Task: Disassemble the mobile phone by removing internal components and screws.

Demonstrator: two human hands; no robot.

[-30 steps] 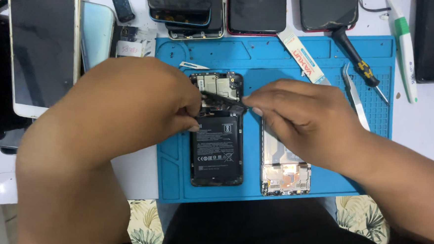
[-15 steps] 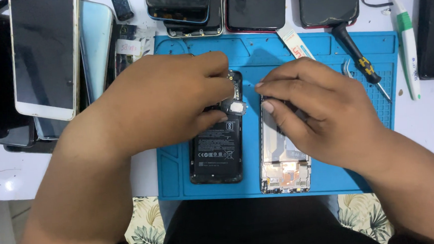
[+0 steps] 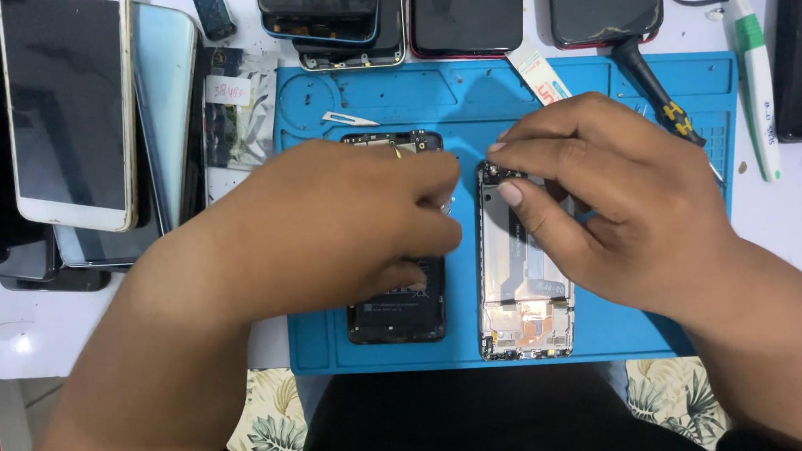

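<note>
An opened black phone (image 3: 396,313) with its battery showing lies on a blue repair mat (image 3: 412,92). My left hand (image 3: 328,229) lies over most of it, fingers curled at its right edge and thumb across the battery. Right beside it lies a bare silver phone frame (image 3: 524,310). My right hand (image 3: 620,214) reaches over the frame's upper half, with thumb and forefinger pinched at its top left corner. Whether a small part sits between the fingertips of either hand is hidden.
A scalpel blade (image 3: 350,120) lies on the mat's upper left. A black-handled screwdriver (image 3: 650,84) and a white strip (image 3: 539,72) lie at its top right, a toothbrush (image 3: 749,52) beyond. Several phones (image 3: 468,11) line the back; a white phone (image 3: 70,106) tops a stack at left.
My right hand has moved from the black phone's top across to the top of the frame. My left hand has slid down and right over the black phone.
</note>
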